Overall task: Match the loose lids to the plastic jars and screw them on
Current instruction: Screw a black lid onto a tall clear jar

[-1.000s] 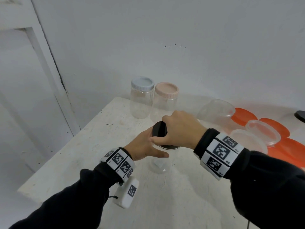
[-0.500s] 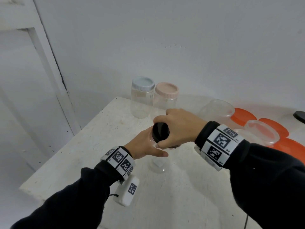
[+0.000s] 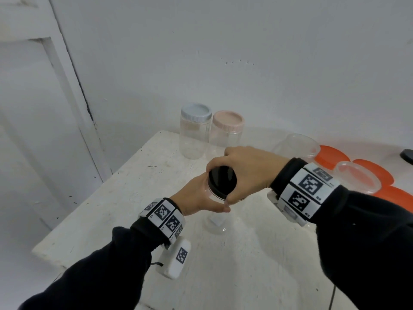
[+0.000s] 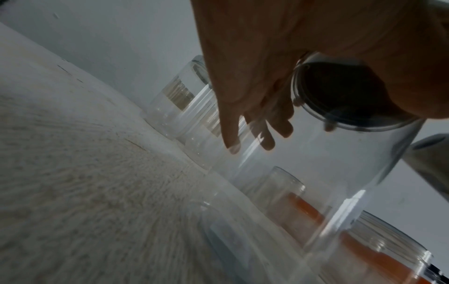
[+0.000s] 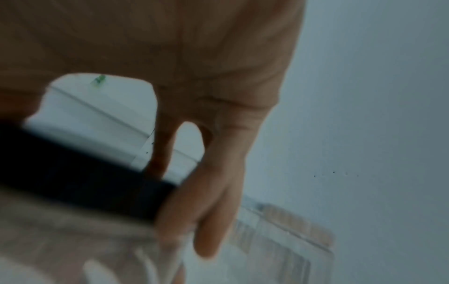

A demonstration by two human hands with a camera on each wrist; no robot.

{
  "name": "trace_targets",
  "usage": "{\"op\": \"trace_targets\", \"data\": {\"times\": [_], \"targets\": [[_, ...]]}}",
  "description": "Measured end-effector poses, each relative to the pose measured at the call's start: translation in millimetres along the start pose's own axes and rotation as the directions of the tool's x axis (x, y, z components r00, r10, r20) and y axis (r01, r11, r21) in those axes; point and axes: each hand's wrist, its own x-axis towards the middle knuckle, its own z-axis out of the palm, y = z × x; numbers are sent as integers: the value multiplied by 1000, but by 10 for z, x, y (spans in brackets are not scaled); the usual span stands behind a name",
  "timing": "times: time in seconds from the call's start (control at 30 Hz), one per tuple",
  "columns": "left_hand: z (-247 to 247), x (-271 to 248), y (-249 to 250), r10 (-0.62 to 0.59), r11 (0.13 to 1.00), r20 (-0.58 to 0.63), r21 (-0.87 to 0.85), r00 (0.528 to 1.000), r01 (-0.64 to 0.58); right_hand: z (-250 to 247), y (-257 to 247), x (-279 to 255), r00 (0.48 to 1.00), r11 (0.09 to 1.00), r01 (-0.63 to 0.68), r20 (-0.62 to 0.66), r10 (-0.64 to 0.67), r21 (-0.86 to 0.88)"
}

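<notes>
A clear plastic jar stands on the white table in the head view. My left hand wraps round its upper wall; the left wrist view shows its fingers curled against the jar. A black lid sits on the jar's mouth. My right hand grips this lid from above, thumb in front and fingers over the far rim. In the blurred right wrist view the black lid lies between the fingers.
Two closed jars stand at the back, one with a pale blue lid, one with a pink lid. Open clear tubs and orange lids lie at the right. A dark lid sits at the far right edge.
My right hand has turned on the black lid, so more of the lid's top shows on the left. The left hand and the jar stay in place.
</notes>
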Motion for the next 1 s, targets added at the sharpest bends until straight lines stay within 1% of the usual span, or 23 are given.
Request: {"op": "trace_targets", "data": {"times": [0.07,0.13,0.2,0.23,0.27,0.3,0.37,0.4,0.43,0.47,0.5,0.57,0.67,0.7,0.73,0.77,0.83,0.87,0.9,0.93,1.0], "targets": [[18,0,0,10,1000,-9,-18,1000,-10,86,-20,-12,993,998,-64,-97,63,-6],[32,-9,-5,22,999,-17,-32,1000,-23,175,-71,2,969,989,-148,-200,144,-3],[45,-25,3,30,999,-9,-27,1000,-30,218,-118,9,947,973,-231,-234,218,-28],[46,-31,7,31,999,1,-26,1000,-31,211,-117,-4,947,967,-250,-223,233,-52],[46,-30,12,32,999,7,-30,999,-32,182,-91,-23,956,967,-245,-184,230,-67],[43,-30,14,30,999,7,-35,1000,-30,134,-48,-47,973,976,-210,-108,203,-54],[42,-29,7,26,999,-7,-24,1000,-26,18,27,-90,996,996,-65,69,60,65],[42,-31,0,25,1000,-14,-11,1000,-25,-29,43,-96,994,993,0,113,-14,117],[42,-31,-10,24,1000,-16,-6,1000,-24,-49,59,-88,992,990,37,118,-54,134],[43,-33,-15,23,1000,-20,-6,1000,-23,-46,60,-75,994,992,45,93,-57,121],[45,-36,-16,23,1000,-22,-8,999,-23,-26,45,-64,998,995,28,52,-33,93],[58,-37,1,27,999,-29,-22,999,-27,51,3,-46,998,998,-54,-45,54,19],[78,-50,20,29,999,-32,-40,999,-30,180,-72,-10,961,974,-222,-182,208,-55],[78,-52,12,27,999,-35,-39,999,-29,190,-80,-10,954,965,-251,-187,235,-68],[77,-51,6,30,999,-37,-34,999,-31,177,-73,-17,959,965,-251,-154,237,-75],[74,-48,-2,29,999,-39,-24,999,-30,148,-53,-32,974,974,-220,-76,216,-56],[68,-40,-19,23,1000,-52,-5,998,-24,64,-3,-62,990,994,-96,113,89,61],[70,-39,-25,22,1000,-61,6,998,-22,28,18,-68,987,993,-46,156,29,106],[74,-38,-31,22,1000,-68,15,997,-21,17,34,-68,988,993,-18,154,0,115],[78,-38,-31,23,1000,-72,13,997,-22,30,39,-61,993,995,-23,115,11,101],[83,-41,-28,25,1000,-78,-2,997,-25,79,-21,-44,996,996,-84,-24,85,43]]}}
